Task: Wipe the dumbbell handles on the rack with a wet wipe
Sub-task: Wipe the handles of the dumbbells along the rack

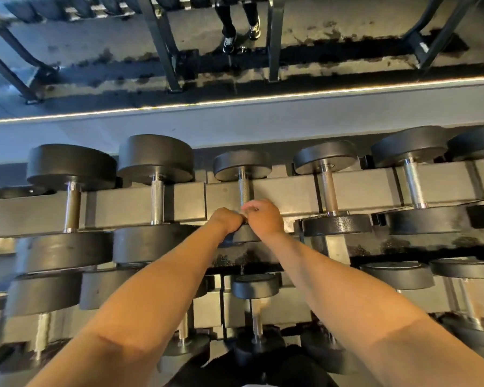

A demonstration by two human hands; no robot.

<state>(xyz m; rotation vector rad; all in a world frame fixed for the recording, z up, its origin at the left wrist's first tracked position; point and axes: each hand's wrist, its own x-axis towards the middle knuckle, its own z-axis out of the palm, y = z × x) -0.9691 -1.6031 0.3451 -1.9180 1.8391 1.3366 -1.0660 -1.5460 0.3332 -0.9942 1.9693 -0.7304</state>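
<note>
From the head view, you are looking down over a dumbbell rack (285, 191) with both arms stretched out to the middle dumbbell (243, 174) on the top tier. Your left hand (229, 219) and right hand (264, 217) are meeting side by side at the near end of its knurled handle (244, 188), just above the near weight head, which your wrists are partly covering. Both hands are curling their fingers in toward the handle, but I cannot tell whether either is actually gripping it, and the wet wipe is not clearly showing. Other dumbbells are resting in the cradles to either side and on the lower tier. Beyond the rack, a mirror (347, 37) is reflecting a person's legs (239, 20).
</note>
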